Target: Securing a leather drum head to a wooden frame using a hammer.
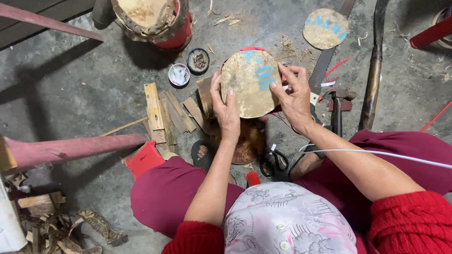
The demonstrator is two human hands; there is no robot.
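Note:
A round tan hide disc with blue marks lies over the top of a small red drum body, of which only a red edge shows. My left hand presses flat on the disc's left and lower edge. My right hand grips the disc's right edge, fingers curled over the rim. Below the disc a rusty brown round piece sits between my feet. Both sleeves are red and my trousers are maroon.
A second hide disc lies at the top right beside a saw blade, a hammer and a long dark bar. Wooden wedges, two small tins, black scissors, a bigger drum and red-painted wooden legs surround me on the concrete floor.

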